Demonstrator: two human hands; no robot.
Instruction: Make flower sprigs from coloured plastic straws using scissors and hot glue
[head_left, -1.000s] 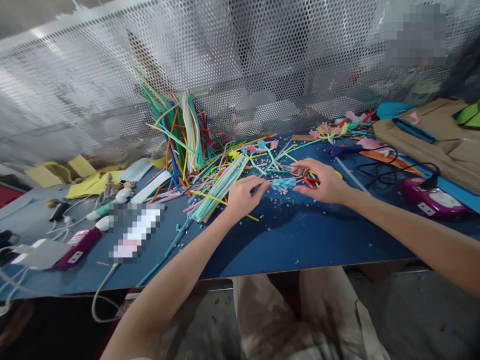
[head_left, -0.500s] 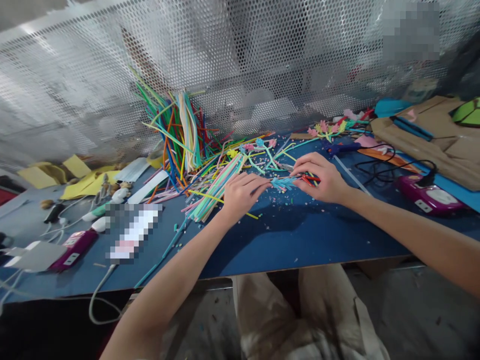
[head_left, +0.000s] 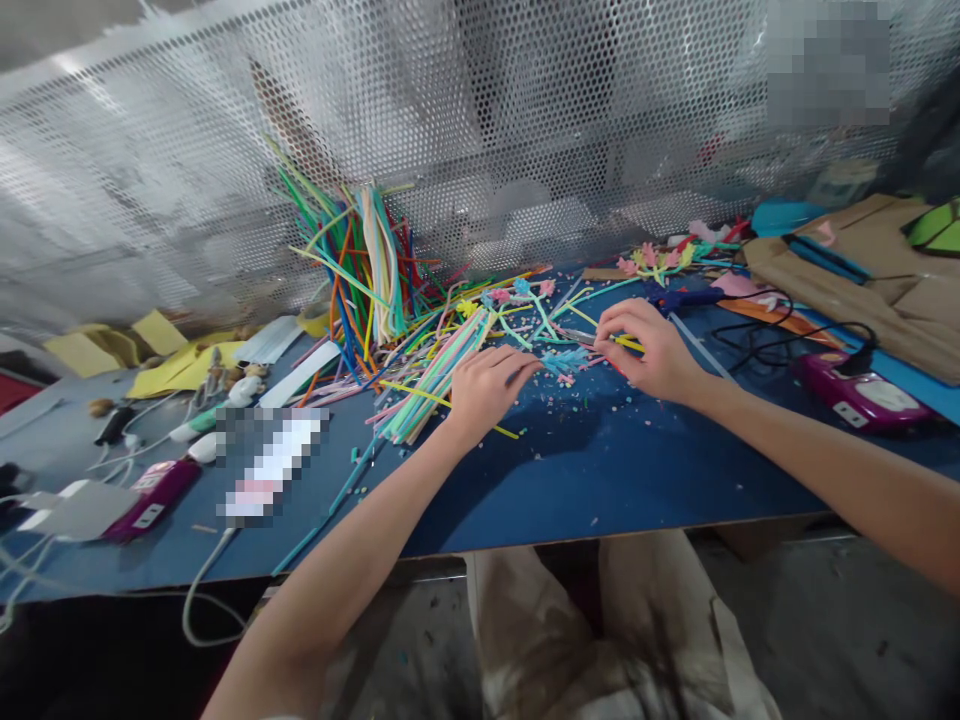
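Note:
Between thumb and fingers, my left hand point(head_left: 491, 392) pinches one end of a light-blue pipe cleaner piece point(head_left: 564, 361), which has short tufts fanning out to the right. My right hand point(head_left: 651, 350) is closed on a pair of scissors point(head_left: 631, 344) with red and yellow on the handles. Their grey blades point left, just above the blue piece and apart from it; the fingers partly cover the handles. Tiny pastel clippings point(head_left: 566, 381) lie under the hands. Beside my left hand rests a bundle of pastel pipe cleaners point(head_left: 435, 385).
Many coloured pipe cleaners point(head_left: 349, 270) stand at the back against a perforated metal screen point(head_left: 525, 130). Finished-looking flower stems point(head_left: 660, 262) lie behind my right hand. A glue gun point(head_left: 686, 298), a purple power strip point(head_left: 862, 390), cardboard point(head_left: 847, 245) and a phone point(head_left: 274, 465) are around.
The scissors have drawn up and away from the blue piece, and their blades now show. My right hand has shifted slightly right; my left hand keeps its pinch almost in place.

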